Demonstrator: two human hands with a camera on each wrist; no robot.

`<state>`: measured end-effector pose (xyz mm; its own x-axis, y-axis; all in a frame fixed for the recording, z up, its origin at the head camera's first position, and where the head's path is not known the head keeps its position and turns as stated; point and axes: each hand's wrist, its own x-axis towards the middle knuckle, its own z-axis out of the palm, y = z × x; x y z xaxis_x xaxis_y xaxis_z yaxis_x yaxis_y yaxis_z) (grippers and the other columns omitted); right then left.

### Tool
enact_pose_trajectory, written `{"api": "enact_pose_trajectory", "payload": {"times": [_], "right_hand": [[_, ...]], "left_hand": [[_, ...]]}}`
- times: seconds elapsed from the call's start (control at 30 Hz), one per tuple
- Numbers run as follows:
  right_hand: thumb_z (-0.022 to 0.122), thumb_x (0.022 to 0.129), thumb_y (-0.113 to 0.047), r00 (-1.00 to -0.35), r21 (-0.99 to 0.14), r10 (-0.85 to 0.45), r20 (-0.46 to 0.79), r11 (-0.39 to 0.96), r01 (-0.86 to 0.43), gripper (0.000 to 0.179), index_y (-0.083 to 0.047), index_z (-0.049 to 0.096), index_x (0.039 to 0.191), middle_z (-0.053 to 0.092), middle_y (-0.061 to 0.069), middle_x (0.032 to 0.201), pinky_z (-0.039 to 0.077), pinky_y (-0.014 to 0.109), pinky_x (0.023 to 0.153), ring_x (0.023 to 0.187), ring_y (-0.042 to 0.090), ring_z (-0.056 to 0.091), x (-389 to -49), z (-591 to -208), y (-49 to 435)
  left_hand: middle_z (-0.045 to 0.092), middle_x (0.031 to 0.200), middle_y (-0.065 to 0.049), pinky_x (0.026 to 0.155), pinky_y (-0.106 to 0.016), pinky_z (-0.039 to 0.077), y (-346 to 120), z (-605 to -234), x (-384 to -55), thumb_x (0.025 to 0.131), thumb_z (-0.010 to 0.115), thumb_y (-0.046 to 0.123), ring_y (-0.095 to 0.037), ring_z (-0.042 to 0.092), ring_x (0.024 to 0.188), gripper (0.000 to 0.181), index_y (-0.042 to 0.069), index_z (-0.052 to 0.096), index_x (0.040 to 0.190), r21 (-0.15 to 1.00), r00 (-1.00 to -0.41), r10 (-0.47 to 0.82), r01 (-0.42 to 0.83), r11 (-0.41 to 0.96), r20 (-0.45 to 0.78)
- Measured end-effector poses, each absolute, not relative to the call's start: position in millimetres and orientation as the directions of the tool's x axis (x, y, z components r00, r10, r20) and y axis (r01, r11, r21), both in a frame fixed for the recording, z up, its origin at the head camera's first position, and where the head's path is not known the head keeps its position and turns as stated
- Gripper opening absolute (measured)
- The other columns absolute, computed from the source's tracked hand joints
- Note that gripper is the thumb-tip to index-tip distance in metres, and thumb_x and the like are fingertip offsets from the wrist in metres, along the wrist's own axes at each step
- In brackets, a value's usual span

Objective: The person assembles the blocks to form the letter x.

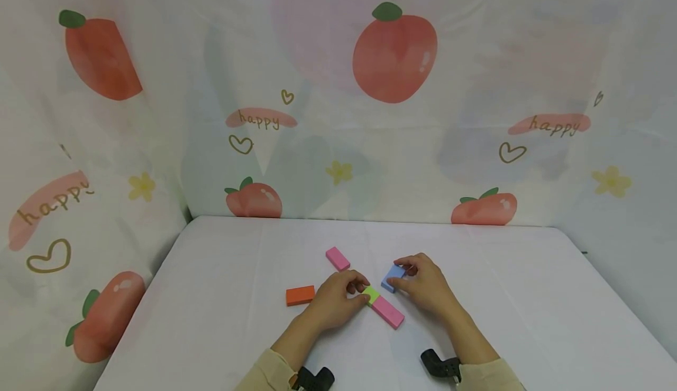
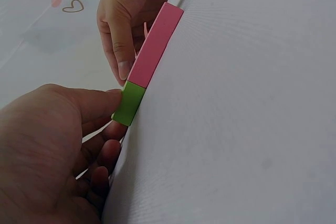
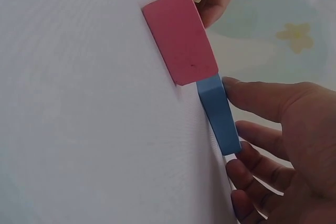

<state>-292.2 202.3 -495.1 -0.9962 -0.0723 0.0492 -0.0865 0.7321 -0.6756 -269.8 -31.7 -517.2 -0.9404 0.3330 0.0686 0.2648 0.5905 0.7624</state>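
Note:
My left hand pinches a green block between thumb and fingers at the middle of the table. A pink block lies against the green one, end to end, slanting toward the near right. To the right, my right hand holds a blue block by its two ends, thumb on the near one. In the right wrist view the blue block appears low on the table beyond the pink block. Some fingertips of both hands are partly hidden.
An orange block lies left of my left hand, and a second pink block lies behind it. The white-covered table ends at a fruit-printed cloth. Black wrist devices sit at both cuffs.

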Motion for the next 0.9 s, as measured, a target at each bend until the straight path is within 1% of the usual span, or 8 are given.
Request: {"api": "enact_pose_trajectory", "payload": {"times": [0.47, 0.9], "right_hand": [[0.085, 0.085, -0.033, -0.995, -0.67, -0.087, 0.042, 0.736, -0.093, 0.045, -0.012, 0.072, 0.123, 0.062, 0.006, 0.11, 0.045, 0.033, 0.081, 0.101, 0.021, 0.057, -292.3, -495.7, 202.0], [0.087, 0.083, -0.032, -0.995, -0.681, -0.092, 0.038, 0.726, -0.093, 0.045, -0.012, 0.072, 0.121, 0.061, 0.005, 0.106, 0.045, 0.033, 0.082, 0.101, 0.021, 0.057, -295.6, -499.5, 203.2]], "left_hand": [[0.062, 0.098, 0.016, 0.085, -0.026, 0.048, -32.1, -518.1, -270.2, 0.097, 0.074, 0.032, -0.005, 0.054, 0.096, 0.018, 0.029, 0.069, 0.114, 0.763, -0.939, 0.338, 0.267, 0.588, 0.069], [0.062, 0.097, 0.016, 0.083, -0.026, 0.047, -32.2, -517.4, -270.5, 0.096, 0.074, 0.03, -0.003, 0.054, 0.094, 0.017, 0.028, 0.07, 0.113, 0.755, -0.938, 0.338, 0.275, 0.596, 0.075]]}}
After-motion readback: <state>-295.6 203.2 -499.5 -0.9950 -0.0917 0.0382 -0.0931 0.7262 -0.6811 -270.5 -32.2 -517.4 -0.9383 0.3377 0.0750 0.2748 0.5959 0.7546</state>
